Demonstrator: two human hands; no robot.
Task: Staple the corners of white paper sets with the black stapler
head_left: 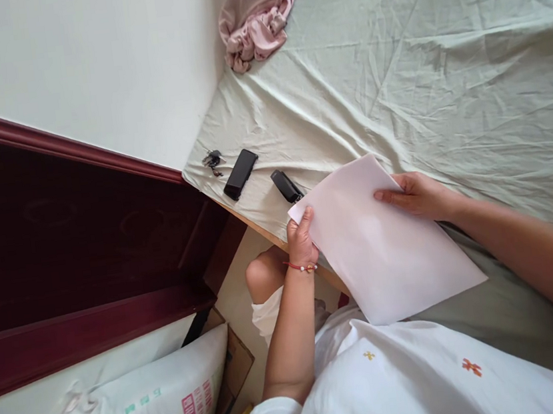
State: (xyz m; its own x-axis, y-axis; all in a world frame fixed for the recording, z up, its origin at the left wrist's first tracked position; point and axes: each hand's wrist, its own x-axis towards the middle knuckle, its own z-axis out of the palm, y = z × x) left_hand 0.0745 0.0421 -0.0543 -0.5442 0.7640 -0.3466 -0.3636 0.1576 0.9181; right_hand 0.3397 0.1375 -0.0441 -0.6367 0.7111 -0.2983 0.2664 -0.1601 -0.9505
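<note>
A blank sheet of white paper [387, 247], perhaps more than one, is held tilted above my lap, at the edge of the bed. My left hand [301, 236], with a red string bracelet at the wrist, pinches its left corner, thumb on top. On the opposite edge my right hand [413, 195] grips it, thumb over the face and the other fingers hidden underneath. Just beyond the left corner lies a black stapler [286, 185], its near end partly covered by the paper. A black phone [241, 174] rests farther left, with a bunch of keys [213, 161] beside it.
A wrinkled pale green sheet [442, 79] covers the bed. Pink cloth [257, 24] lies bunched against the wall. To the left stands a dark red wooden panel [70, 212], and a white printed sack [159, 403] sits below it near some cardboard [239, 359].
</note>
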